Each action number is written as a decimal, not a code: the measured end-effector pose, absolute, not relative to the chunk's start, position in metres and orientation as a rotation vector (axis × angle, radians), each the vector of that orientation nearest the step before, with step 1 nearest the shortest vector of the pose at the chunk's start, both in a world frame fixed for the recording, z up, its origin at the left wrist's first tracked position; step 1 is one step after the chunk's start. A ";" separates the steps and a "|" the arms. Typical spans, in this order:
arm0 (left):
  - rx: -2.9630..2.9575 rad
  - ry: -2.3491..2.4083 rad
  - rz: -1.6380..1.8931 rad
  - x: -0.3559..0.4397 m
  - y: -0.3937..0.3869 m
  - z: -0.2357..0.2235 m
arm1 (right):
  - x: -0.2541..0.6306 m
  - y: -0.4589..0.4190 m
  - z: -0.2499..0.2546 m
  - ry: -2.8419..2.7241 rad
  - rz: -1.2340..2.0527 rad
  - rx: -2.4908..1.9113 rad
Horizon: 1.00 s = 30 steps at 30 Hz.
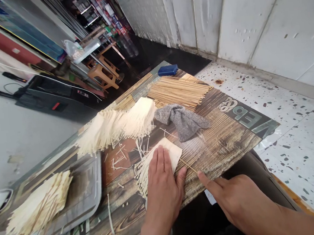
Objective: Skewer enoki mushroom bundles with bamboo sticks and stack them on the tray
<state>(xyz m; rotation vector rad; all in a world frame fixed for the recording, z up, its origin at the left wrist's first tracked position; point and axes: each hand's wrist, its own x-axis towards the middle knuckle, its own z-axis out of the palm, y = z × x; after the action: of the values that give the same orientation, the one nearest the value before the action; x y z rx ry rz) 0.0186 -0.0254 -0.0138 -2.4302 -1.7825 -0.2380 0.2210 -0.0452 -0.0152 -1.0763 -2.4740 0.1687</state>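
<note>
My left hand lies flat on a fan of enoki mushrooms, its fingers stretched out and its thumb apart near the cut edge. From that edge a thin bamboo skewer sticks out toward me. Its outer end meets the fingertips of my right hand, whose other fingers are curled under and partly hidden. How deep the skewer runs into the mushrooms is covered by my left hand. Just beyond lie a crumpled grey cloth and more enoki fans in a row.
Many loose skewers lie beside a blue box at the table's far end. Skewered enoki rest on a clear tray at left. Mushroom scraps dot the wooden table. A black speaker stands beyond the left edge.
</note>
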 end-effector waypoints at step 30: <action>-2.425 -1.878 -0.211 0.014 -0.023 -0.010 | 0.220 -0.030 0.014 -2.720 0.461 -1.086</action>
<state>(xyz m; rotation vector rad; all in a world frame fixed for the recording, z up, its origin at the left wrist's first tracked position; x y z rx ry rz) 0.0141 -0.0230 -0.0101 -2.4249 -1.8777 -0.2108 0.2204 -0.0303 0.0142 -1.0864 -2.7203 0.4614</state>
